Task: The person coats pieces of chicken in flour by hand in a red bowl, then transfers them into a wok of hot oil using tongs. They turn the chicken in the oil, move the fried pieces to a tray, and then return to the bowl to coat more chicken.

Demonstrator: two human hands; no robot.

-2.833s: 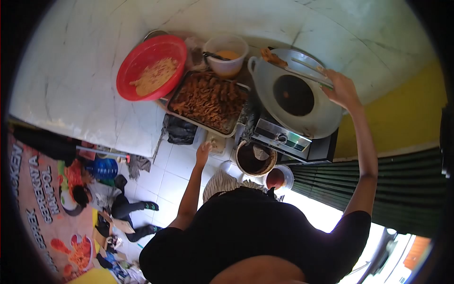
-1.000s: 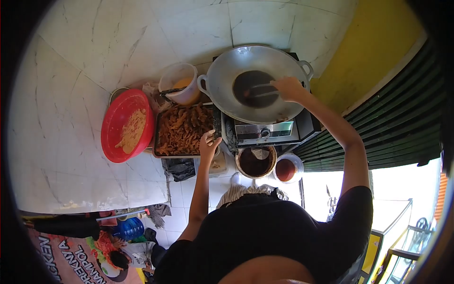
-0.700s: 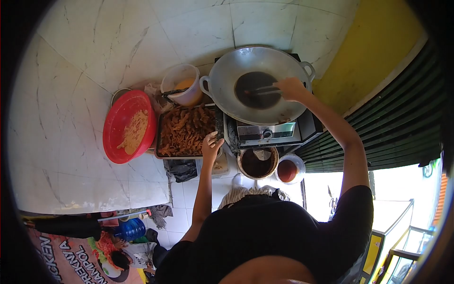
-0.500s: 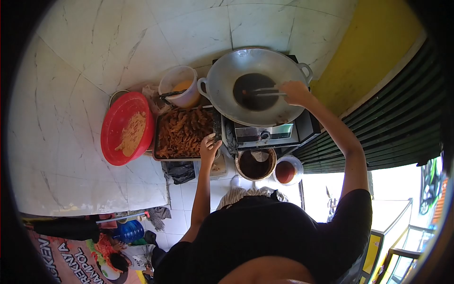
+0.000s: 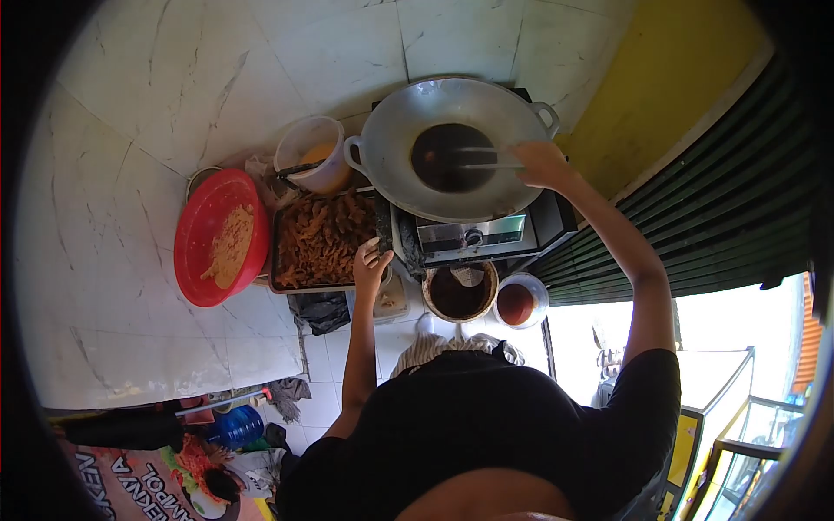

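My right hand (image 5: 543, 165) is closed around the handle end of metal tongs (image 5: 482, 165). Their far ends reach over the dark oil (image 5: 447, 169) in a large metal wok (image 5: 391, 130) on a stove (image 5: 473, 236). Something small and reddish shows near the tips, too blurred to name. At the near right edge of a rectangular tray (image 5: 282, 288), my left hand (image 5: 371, 263) has its fingers bent round the rim. Brown fried pieces (image 5: 326, 239) are heaped in that tray.
Left of the tray lies a red basin (image 5: 193, 252) with pale crumbs. A clear tub (image 5: 291, 143) with yellow liquid stands behind. Below the stove are a dark-filled pot (image 5: 456, 295) and a bucket (image 5: 534, 300) of reddish liquid. A person (image 5: 256, 469) is at lower left.
The whole view has shifted slightly, moving the wok and tray left. The tongs have drawn a little to the right within the wok. My left hand stays at the tray's edge, its fingers more curled.
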